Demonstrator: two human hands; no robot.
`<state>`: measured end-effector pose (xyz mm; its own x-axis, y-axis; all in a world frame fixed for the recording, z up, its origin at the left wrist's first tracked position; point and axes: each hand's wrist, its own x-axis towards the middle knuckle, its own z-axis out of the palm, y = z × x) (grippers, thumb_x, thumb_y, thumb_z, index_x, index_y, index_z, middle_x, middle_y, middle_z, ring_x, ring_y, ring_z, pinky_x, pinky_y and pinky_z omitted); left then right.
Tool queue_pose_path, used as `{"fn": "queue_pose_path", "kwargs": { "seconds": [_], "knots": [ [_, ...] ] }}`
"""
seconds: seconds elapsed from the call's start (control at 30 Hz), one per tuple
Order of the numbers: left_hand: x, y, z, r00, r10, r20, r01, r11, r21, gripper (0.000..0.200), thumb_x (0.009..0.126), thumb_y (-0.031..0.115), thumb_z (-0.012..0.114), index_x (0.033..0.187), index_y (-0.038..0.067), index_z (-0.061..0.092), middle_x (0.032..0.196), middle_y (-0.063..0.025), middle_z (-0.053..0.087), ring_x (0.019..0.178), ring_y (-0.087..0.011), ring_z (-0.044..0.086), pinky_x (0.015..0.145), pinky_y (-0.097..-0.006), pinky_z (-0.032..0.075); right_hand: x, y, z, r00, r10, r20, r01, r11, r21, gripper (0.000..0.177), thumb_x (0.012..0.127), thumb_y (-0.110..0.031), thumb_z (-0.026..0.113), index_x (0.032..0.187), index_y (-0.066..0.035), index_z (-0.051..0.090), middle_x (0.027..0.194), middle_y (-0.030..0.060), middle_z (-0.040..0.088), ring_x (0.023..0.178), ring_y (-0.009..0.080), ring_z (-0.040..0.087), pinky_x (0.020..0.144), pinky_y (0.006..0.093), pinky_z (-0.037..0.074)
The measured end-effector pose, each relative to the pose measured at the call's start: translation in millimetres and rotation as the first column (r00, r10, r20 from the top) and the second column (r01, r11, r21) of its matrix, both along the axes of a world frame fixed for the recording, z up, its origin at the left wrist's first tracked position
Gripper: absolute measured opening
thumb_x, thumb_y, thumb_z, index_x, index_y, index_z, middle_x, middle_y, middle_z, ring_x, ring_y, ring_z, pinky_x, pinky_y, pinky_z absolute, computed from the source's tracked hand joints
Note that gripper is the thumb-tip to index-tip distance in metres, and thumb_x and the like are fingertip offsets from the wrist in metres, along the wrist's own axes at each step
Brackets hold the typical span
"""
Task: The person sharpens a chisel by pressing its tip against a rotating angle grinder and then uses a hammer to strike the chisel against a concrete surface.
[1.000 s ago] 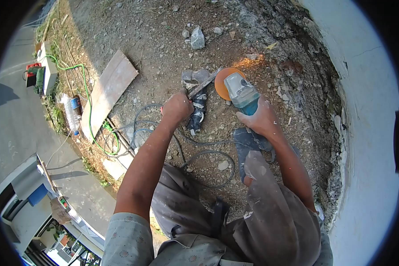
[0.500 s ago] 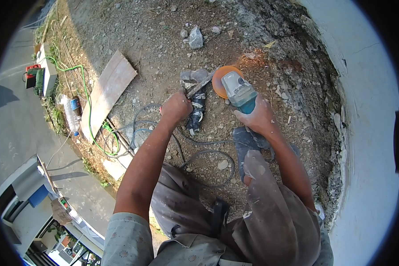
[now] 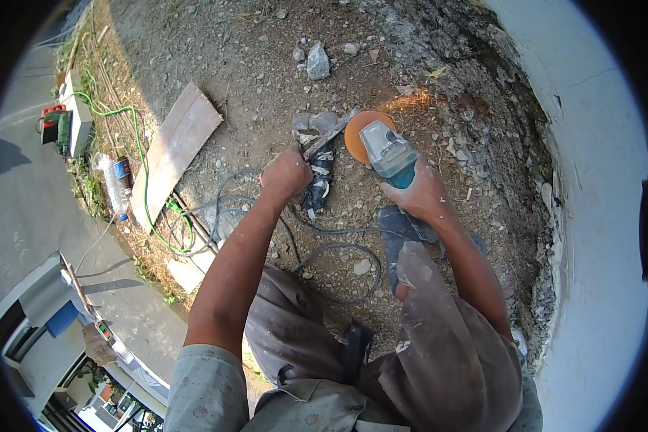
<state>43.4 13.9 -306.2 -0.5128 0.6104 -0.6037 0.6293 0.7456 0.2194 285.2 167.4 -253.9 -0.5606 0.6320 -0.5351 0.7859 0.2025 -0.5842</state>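
My left hand (image 3: pixel 286 173) is wrapped round the near end of a flat metal bar (image 3: pixel 331 135), which slants up and to the right. In my right hand (image 3: pixel 422 189) is a teal and grey angle grinder (image 3: pixel 390 153). Its orange disc (image 3: pixel 366 135) is at the far end of the bar, and orange sparks (image 3: pixel 407 100) fly off to the upper right. Under the bar lie a grey block (image 3: pixel 314 122) and a dark bundle with pale patches (image 3: pixel 318 189).
A wooden board (image 3: pixel 176 147) lies left, beside a green cord (image 3: pixel 143 155) and plastic bottles (image 3: pixel 115 186). A dark cable (image 3: pixel 344 246) loops before my knees. Stones (image 3: pixel 318 62) lie ahead. A white wall (image 3: pixel 599 180) rises at right.
The grinder has tilted slightly, and its disc has shifted a little. The sparks now form a denser streak. My left hand and the bar have hardly moved.
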Motion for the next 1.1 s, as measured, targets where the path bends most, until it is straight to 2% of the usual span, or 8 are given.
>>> {"fn": "queue_pose_path", "kwargs": {
  "seconds": [0.27,0.37,0.47,0.57,0.67,0.87,1.1],
  "knots": [
    [0,3,6,1.000,0.019,0.023,-0.019,1.000,-0.024,0.029,0.087,0.017,0.060,0.111,0.000,0.060,0.102,-0.0259,0.071,0.100,-0.0422,0.070,0.086,-0.0521,0.055,0,-1,-1,1.000,-0.002,0.030,0.002,1.000,-0.005,0.078,0.072,-0.041,0.082,0.127,0.006,0.053,0.115,0.0287,0.068,0.109,0.0439,0.067,0.094,0.0469,0.053],
    [1,1,1,0.998,0.055,0.013,-0.056,0.997,0.052,0.022,0.084,0.012,0.060,0.102,0.000,0.064,0.093,-0.0282,0.070,0.095,-0.0451,0.069,0.084,-0.0522,0.053,2,-2,-9,1.000,0.009,0.019,-0.009,1.000,0.006,0.078,0.072,-0.041,0.082,0.127,0.007,0.054,0.115,0.0288,0.068,0.109,0.0438,0.067,0.094,0.0472,0.053],
    [1,-1,-2,0.999,0.051,0.002,-0.051,0.996,0.072,0.023,0.084,0.012,0.060,0.104,0.000,0.063,0.094,-0.0282,0.070,0.095,-0.0451,0.068,0.084,-0.0524,0.053,2,1,-15,1.000,0.012,-0.013,-0.011,1.000,0.028,0.078,0.072,-0.041,0.082,0.127,0.007,0.053,0.116,0.0289,0.068,0.110,0.0436,0.067,0.095,0.0469,0.053],
    [1,1,1,0.997,0.074,0.011,-0.075,0.996,0.047,0.023,0.084,0.012,0.060,0.104,0.001,0.063,0.094,-0.0282,0.070,0.095,-0.0451,0.068,0.084,-0.0527,0.053,3,-1,-14,1.000,-0.014,0.028,0.013,1.000,0.027,0.077,0.072,-0.041,0.082,0.126,0.007,0.054,0.116,0.0289,0.068,0.108,0.0434,0.067,0.095,0.0469,0.053],
    [0,-1,0,0.998,0.053,0.028,-0.055,0.996,0.065,0.023,0.084,0.012,0.060,0.104,0.001,0.062,0.093,-0.0281,0.070,0.095,-0.0454,0.068,0.083,-0.0527,0.053,6,-3,-12,0.999,0.028,-0.017,-0.028,0.999,0.046,0.076,0.074,-0.044,0.079,0.124,0.007,0.054,0.110,0.0291,0.069,0.105,0.0439,0.068,0.091,0.0494,0.054],
    [1,0,0,0.999,0.051,0.001,-0.051,0.997,0.058,0.024,0.083,0.011,0.061,0.105,0.001,0.062,0.093,-0.0280,0.070,0.095,-0.0454,0.068,0.083,-0.0521,0.053,-5,6,-11,0.999,0.025,0.021,-0.025,1.000,0.018,0.081,0.070,-0.041,0.083,0.129,0.006,0.054,0.113,0.0269,0.069,0.107,0.0423,0.068,0.094,0.0471,0.053],
    [1,-3,-4,0.999,0.047,0.007,-0.047,0.997,0.055,0.025,0.084,0.012,0.060,0.107,0.001,0.062,0.094,-0.0281,0.070,0.096,-0.0451,0.068,0.084,-0.0521,0.053,-6,8,-8,0.999,0.025,0.023,-0.025,1.000,0.018,0.077,0.070,-0.041,0.083,0.127,0.004,0.057,0.116,0.0267,0.069,0.109,0.0406,0.067,0.095,0.0459,0.052]
  ]
}}
